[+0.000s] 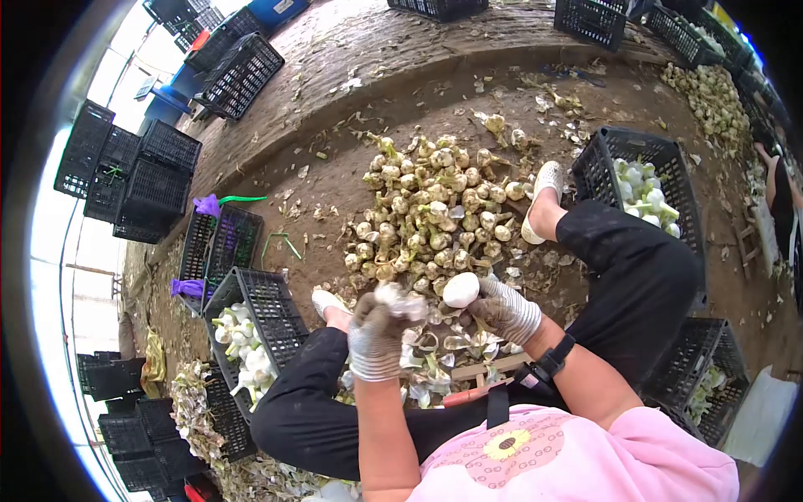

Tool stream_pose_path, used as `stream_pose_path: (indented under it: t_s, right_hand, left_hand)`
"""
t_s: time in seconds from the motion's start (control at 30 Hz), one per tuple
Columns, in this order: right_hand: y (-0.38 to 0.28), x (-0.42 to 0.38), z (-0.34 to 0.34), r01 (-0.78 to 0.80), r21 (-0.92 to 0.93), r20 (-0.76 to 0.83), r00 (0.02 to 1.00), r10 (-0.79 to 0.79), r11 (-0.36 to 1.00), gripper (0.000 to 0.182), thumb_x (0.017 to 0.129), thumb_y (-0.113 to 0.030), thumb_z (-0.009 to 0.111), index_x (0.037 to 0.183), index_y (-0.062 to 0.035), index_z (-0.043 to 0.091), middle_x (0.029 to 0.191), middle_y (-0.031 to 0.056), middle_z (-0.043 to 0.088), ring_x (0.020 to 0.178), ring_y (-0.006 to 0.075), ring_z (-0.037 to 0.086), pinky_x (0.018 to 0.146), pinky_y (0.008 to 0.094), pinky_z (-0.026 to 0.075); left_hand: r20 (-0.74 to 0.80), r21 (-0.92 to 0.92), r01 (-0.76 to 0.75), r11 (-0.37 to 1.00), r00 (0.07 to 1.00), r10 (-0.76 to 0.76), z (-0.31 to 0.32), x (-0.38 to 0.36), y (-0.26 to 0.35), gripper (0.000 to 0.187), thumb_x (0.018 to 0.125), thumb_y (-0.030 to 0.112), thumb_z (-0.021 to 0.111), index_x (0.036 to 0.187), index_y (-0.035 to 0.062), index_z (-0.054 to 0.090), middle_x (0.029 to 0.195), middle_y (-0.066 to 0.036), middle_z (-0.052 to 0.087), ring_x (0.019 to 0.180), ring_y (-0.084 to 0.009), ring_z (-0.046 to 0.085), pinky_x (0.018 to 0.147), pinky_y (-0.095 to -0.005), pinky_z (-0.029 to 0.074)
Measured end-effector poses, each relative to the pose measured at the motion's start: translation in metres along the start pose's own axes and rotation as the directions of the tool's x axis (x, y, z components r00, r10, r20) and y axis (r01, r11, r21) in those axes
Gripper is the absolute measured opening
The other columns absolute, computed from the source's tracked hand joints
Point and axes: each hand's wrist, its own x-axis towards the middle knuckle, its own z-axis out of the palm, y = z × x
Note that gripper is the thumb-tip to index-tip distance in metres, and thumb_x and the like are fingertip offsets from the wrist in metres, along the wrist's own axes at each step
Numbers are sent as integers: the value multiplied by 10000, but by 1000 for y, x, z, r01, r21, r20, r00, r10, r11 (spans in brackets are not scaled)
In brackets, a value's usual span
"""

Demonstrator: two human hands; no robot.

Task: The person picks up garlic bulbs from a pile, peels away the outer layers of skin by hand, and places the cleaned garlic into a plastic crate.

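My right hand (508, 314), in a dirt-stained striped glove, grips a smooth white garlic bulb (461, 289) between thumb and fingers. My left hand (374, 339), gloved the same way, is closed on a blurred pale clump that looks like garlic skin (400, 301). The two hands are apart, over the ground between my legs. Just beyond them lies a heap of untrimmed garlic bulbs (435, 209) with stems and soil on them. Loose peeled garlic skins (456, 343) are strewn beneath my hands.
A black crate (598, 167) of cleaned garlic stands at my right knee, another crate (276, 301) of garlic by my left. Black crates (155, 180) are stacked at left. More garlic (711, 105) lies at far right. A person's arm (769, 163) shows at the right edge.
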Motion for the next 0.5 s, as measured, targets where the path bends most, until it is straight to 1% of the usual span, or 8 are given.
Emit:
stream_pose_path:
  t_s: [0.07, 0.1, 0.17, 0.23, 0.33, 0.4, 0.47, 0.5]
  right_hand:
    - [-9, -2, 12, 38, 74, 1, 999, -38, 997, 643, 717, -286, 732, 1220, -21, 433, 1062, 78, 588, 798, 122, 591, 701, 268, 516]
    - [-11, -2, 13, 47, 69, -5, 999, -46, 997, 635, 717, -286, 732, 1216, -26, 438, 1063, 76, 589, 796, 116, 591, 700, 265, 516]
    - [-12, -2, 14, 62, 68, -24, 998, -60, 996, 618, 716, -285, 731, 1207, -35, 449, 1065, 72, 592, 791, 105, 591, 699, 258, 516]
    - [-10, 0, 10, 66, 40, -55, 996, -64, 997, 606, 713, -290, 731, 1201, -52, 461, 1045, 70, 601, 769, 103, 594, 667, 244, 516]
    - [-9, 2, -7, 137, 96, -138, 983, -123, 986, 586, 727, -234, 722, 1195, -25, 437, 1016, 109, 609, 651, 124, 605, 501, 243, 508]
    - [-39, -9, -2, 311, 265, -325, 920, -219, 913, 466, 766, -66, 647, 1167, -7, 416, 960, 199, 601, 583, 168, 596, 419, 234, 483]
    - [-65, -21, -9, 512, 307, -379, 839, -391, 802, 417, 796, -41, 591, 1182, -36, 435, 1047, 200, 565, 602, 176, 592, 510, 244, 510]
    - [-75, -28, -8, 605, 326, -363, 790, -495, 727, 404, 818, -73, 571, 1200, -54, 441, 1098, 189, 548, 638, 172, 596, 556, 243, 515]
  left_hand:
    - [13, 23, -14, 1000, 1000, 13, -14, -1, 14, 82, 739, 41, 641, 795, 36, 581, 803, -91, 632, 720, -224, 632, 682, -350, 542]
    - [-37, 278, 64, 958, 998, -56, -19, -3, 20, 74, 749, 64, 643, 777, 40, 579, 800, -77, 635, 716, -201, 632, 671, -312, 532]
    - [-112, 961, 133, 243, 989, -96, -25, -4, 18, 142, 740, 130, 668, 799, 28, 587, 796, -92, 637, 715, -206, 634, 680, -301, 511]
    - [-106, 867, 69, -494, 993, -47, -27, -7, 8, 394, 660, 215, 744, 971, 26, 592, 907, -150, 625, 776, -223, 620, 698, -311, 487]
    - [-20, 963, 59, 262, 988, -150, -43, -8, -20, 419, 721, 215, 719, 1047, 11, 553, 981, -119, 627, 852, -214, 609, 755, -302, 482]
    - [67, 994, -52, 99, 985, -160, -42, -3, -29, 416, 732, 206, 711, 1061, 8, 551, 987, -119, 621, 868, -206, 603, 766, -296, 479]
    - [93, 983, -123, -133, 973, -212, -31, 8, -29, 430, 746, 204, 700, 1088, -4, 542, 990, -116, 618, 896, -192, 591, 775, -290, 475]
    - [44, 997, -57, -48, 971, -235, -36, 13, -34, 430, 744, 205, 702, 1085, -3, 545, 982, -116, 620, 887, -189, 591, 773, -290, 475]
